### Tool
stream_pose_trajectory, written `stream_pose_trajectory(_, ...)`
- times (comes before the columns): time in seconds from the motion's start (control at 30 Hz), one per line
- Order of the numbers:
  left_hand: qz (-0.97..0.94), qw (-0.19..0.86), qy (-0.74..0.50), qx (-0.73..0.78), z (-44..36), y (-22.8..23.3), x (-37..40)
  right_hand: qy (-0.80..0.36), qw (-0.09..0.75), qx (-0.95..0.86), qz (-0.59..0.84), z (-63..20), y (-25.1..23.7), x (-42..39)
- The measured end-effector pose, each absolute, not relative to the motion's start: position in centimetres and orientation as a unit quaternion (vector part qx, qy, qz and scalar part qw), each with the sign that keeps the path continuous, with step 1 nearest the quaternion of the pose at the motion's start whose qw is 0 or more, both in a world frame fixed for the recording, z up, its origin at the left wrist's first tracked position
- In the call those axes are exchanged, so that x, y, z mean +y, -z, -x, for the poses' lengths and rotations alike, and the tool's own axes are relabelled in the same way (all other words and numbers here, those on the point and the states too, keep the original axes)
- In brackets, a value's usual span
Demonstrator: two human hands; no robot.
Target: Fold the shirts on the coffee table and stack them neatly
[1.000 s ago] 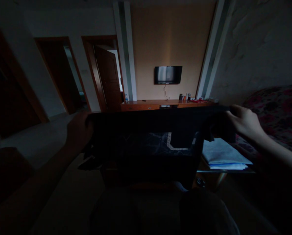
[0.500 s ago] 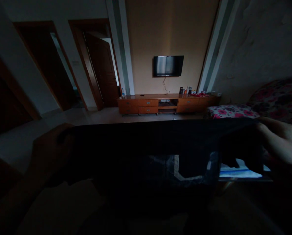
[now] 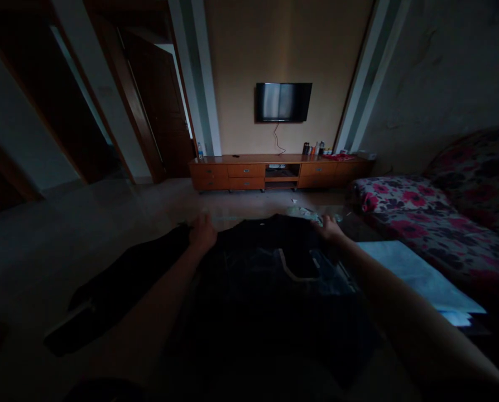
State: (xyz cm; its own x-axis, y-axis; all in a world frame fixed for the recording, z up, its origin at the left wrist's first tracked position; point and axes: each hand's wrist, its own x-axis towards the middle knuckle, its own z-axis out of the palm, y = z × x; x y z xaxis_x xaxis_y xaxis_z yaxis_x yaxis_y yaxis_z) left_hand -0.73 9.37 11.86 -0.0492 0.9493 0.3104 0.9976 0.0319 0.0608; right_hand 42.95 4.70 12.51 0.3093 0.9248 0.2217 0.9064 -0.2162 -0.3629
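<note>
both hands — left hand [image 3: 202, 231], right hand [image 3: 327, 228] — press dark shirt [image 3: 270, 262] flat.

Very dim and underexposed: the far wall [image 3: 283, 56] catches faint light, the foreground sinks into shadow, edges bend.

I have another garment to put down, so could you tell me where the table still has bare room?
Bare glass shows only beyond the dark shirt, between both hands, left hand and right hand. The light folded cloth fills the right side.
</note>
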Motion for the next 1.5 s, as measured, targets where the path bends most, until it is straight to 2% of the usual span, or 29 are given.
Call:
stream_pose_trajectory(0.1, 0.759, 0.086, 0.129, -0.632, -1.1, -6.3, 7.6, -0.029, 0.156, -0.623, 0.766, -40.3, -6.7, 3.4)
stream_pose_trajectory(0.23, 0.783, 0.057, 0.094, -0.612, -1.7, -1.2, 5.6, -0.016, 0.087, -0.671, 0.737, -37.4, -1.1, 1.0)
stream_pose_trajectory(0.33, 0.792, 0.025, 0.061, -0.607, -0.8, 1.1, 4.8, -0.043, 0.040, -0.673, 0.737, -36.3, 1.5, -0.3)
stream_pose_trajectory(0.43, 0.795, 0.001, 0.053, -0.605, 0.2, 2.0, 3.9, -0.057, 0.029, -0.667, 0.742, -36.1, 2.4, -1.4)
stream_pose_trajectory(0.63, 0.800, -0.022, 0.059, -0.597, 0.5, 1.1, 0.8, -0.056, 0.023, -0.655, 0.753, -35.7, 1.8, -5.1)
stream_pose_trajectory(0.8, 0.813, 0.005, 0.082, -0.577, 0.7, 0.7, -2.4, -0.040, 0.025, -0.657, 0.753, -35.6, 1.9, -8.8)
stream_pose_trajectory(0.97, 0.803, -0.020, 0.050, -0.594, 0.3, 0.5, -4.6, -0.029, 0.036, -0.663, 0.748, -36.0, 2.4, -10.4)
stream_pose_trajectory(1.07, 0.801, -0.019, 0.041, -0.597, -0.1, -1.1, -5.2, -0.033, 0.033, -0.659, 0.750, -36.1, 2.6, -10.4)
stream_pose_trajectory(1.13, 0.792, 0.018, 0.070, -0.606, -0.2, -3.3, -5.4, -0.039, 0.031, -0.653, 0.756, -36.1, 2.6, -10.2)
stream_pose_trajectory(1.3, 0.583, 0.144, 0.225, -0.767, 2.1, -9.3, -5.0, -0.058, 0.032, -0.645, 0.761, -36.0, 2.4, -9.9)
stream_pose_trajectory(1.4, 0.486, 0.119, 0.237, -0.833, 4.8, -10.4, -4.2, -0.061, 0.036, -0.644, 0.762, -35.9, 2.1, -9.9)
stream_pose_trajectory(1.5, 0.497, 0.061, 0.185, -0.845, 7.3, -9.8, -3.5, -0.063, 0.041, -0.642, 0.763, -35.8, 1.9, -9.9)
